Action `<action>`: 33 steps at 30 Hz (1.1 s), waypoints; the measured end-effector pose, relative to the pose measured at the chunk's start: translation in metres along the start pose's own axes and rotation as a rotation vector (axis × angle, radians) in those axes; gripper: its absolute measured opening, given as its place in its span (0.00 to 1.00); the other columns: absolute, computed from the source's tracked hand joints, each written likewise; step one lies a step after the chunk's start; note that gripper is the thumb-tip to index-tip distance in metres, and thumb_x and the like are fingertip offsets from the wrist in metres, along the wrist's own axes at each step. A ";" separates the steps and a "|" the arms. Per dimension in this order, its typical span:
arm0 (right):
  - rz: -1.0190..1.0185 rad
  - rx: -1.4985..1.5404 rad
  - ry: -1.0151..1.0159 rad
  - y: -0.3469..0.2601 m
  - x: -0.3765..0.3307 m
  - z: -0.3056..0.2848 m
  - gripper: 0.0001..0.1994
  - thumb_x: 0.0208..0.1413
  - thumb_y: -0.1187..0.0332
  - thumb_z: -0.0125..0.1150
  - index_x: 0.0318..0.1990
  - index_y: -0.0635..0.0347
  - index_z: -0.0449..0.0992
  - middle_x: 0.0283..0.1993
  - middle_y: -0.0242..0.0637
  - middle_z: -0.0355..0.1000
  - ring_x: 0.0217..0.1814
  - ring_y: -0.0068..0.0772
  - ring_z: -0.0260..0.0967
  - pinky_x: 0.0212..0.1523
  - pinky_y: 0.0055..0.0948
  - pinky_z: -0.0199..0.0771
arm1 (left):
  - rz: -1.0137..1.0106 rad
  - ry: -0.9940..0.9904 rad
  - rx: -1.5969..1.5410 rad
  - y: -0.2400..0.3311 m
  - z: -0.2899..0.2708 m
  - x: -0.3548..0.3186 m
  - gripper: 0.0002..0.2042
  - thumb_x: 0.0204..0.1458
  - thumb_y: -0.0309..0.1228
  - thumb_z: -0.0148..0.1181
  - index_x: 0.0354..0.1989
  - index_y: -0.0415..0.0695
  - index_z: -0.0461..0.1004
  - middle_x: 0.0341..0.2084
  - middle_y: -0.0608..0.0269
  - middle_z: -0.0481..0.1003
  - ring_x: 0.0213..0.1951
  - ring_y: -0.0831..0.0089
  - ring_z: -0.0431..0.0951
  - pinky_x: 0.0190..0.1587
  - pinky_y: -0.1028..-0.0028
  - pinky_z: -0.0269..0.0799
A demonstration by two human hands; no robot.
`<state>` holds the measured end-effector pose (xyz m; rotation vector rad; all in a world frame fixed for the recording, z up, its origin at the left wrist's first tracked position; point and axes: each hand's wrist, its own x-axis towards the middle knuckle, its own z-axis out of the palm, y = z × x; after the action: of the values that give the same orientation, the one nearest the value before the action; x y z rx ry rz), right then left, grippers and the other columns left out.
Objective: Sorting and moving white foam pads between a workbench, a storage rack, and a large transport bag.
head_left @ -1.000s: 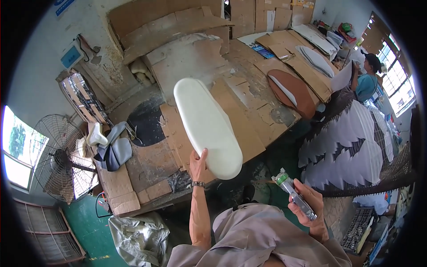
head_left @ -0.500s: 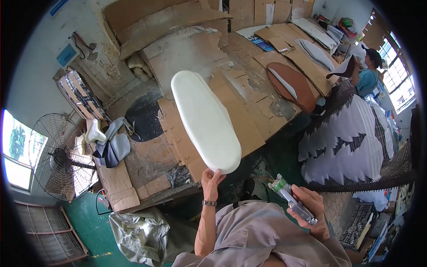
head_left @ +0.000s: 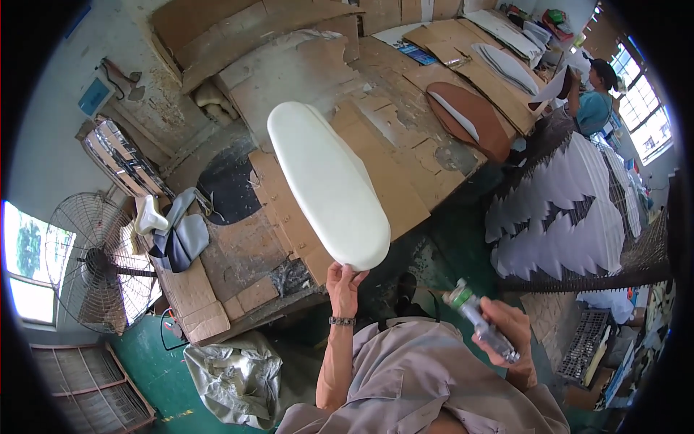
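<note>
A long, cream-white foam pad (head_left: 329, 184) with rounded ends slants across the worktable, its near end reaching past the front edge. My left hand (head_left: 344, 288) grips that near end, with the fingertips at its rim. In my right hand (head_left: 508, 334) is what looks like a silver spray gun (head_left: 478, 318) with a green collar. I hold it tilted in front of my body, off to the right of the pad and not touching it. Its front end is blurred. Brown cardboard (head_left: 394, 181) lies beneath the pad on the table.
Brown and white sheets (head_left: 470, 123) lie on the table's right part. White jagged-edged sheets (head_left: 557, 217) hang over mesh at right, with a co-worker (head_left: 596, 101) beyond. A caged fan (head_left: 97, 264) stands left, near grey fabric (head_left: 184, 235). A silvery cover (head_left: 235, 376) lies below.
The view has shifted slightly. My left hand still holds the pad's near end. The spray gun's front end has tipped a little upward in my right hand and is blurred now.
</note>
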<state>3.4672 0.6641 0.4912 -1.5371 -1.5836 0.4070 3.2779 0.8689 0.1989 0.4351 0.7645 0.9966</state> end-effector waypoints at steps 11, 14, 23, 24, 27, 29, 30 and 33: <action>0.046 -0.048 -0.034 0.007 -0.025 -0.006 0.30 0.42 0.72 0.72 0.57 0.69 0.74 0.30 0.45 0.73 0.25 0.38 0.71 0.26 0.31 0.69 | -0.028 -0.033 -0.138 -0.001 -0.009 -0.008 0.11 0.65 0.29 0.54 0.53 0.40 0.68 0.44 0.58 0.77 0.45 0.69 0.80 0.54 0.58 0.81; 0.063 -0.067 0.013 0.003 -0.027 -0.004 0.28 0.42 0.74 0.71 0.56 0.69 0.74 0.30 0.45 0.73 0.24 0.37 0.72 0.24 0.29 0.68 | -0.054 -0.039 -0.179 -0.008 -0.009 -0.007 0.10 0.65 0.28 0.54 0.51 0.40 0.69 0.44 0.59 0.77 0.46 0.70 0.80 0.56 0.57 0.79; 0.136 0.000 0.016 0.002 -0.053 -0.001 0.27 0.54 0.58 0.68 0.56 0.69 0.74 0.29 0.45 0.73 0.25 0.36 0.71 0.25 0.29 0.67 | -0.048 -0.067 -0.232 -0.017 -0.018 -0.003 0.09 0.64 0.27 0.55 0.51 0.40 0.70 0.40 0.62 0.77 0.43 0.72 0.79 0.58 0.58 0.78; 0.124 0.004 0.010 0.001 -0.054 -0.006 0.27 0.54 0.58 0.68 0.56 0.69 0.74 0.29 0.45 0.73 0.25 0.36 0.71 0.25 0.29 0.67 | -0.040 -0.070 -0.247 -0.018 -0.017 -0.004 0.10 0.64 0.26 0.55 0.51 0.39 0.70 0.41 0.61 0.77 0.44 0.72 0.79 0.58 0.58 0.78; 0.136 0.057 -0.067 0.002 -0.063 -0.014 0.27 0.46 0.73 0.68 0.58 0.69 0.73 0.30 0.46 0.72 0.25 0.38 0.69 0.25 0.31 0.67 | -0.003 -0.078 -0.274 -0.023 -0.020 -0.006 0.12 0.64 0.27 0.54 0.54 0.38 0.69 0.45 0.58 0.77 0.49 0.67 0.79 0.58 0.58 0.77; 0.114 -0.082 -0.041 0.008 -0.067 -0.022 0.27 0.47 0.74 0.68 0.58 0.67 0.74 0.30 0.46 0.72 0.24 0.38 0.70 0.25 0.31 0.67 | 0.021 -0.059 -0.282 -0.027 -0.022 -0.011 0.13 0.64 0.27 0.54 0.55 0.38 0.69 0.47 0.57 0.76 0.51 0.66 0.78 0.59 0.58 0.77; 0.135 -0.062 -0.063 0.008 -0.071 -0.028 0.26 0.47 0.75 0.68 0.57 0.67 0.74 0.30 0.47 0.72 0.25 0.39 0.70 0.26 0.30 0.69 | 0.034 -0.058 -0.308 -0.031 -0.022 -0.015 0.15 0.64 0.27 0.53 0.57 0.37 0.68 0.49 0.56 0.75 0.53 0.64 0.77 0.60 0.57 0.76; 0.063 0.024 -0.153 0.018 -0.084 -0.045 0.27 0.44 0.78 0.69 0.56 0.66 0.75 0.30 0.45 0.74 0.26 0.40 0.73 0.28 0.30 0.72 | 0.070 -0.054 -0.334 -0.036 -0.018 -0.013 0.17 0.64 0.27 0.51 0.61 0.36 0.65 0.52 0.55 0.74 0.55 0.61 0.76 0.61 0.56 0.74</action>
<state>3.5007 0.5751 0.4746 -1.5726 -1.6427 0.5885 3.2813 0.8395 0.1685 0.1994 0.5237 1.1493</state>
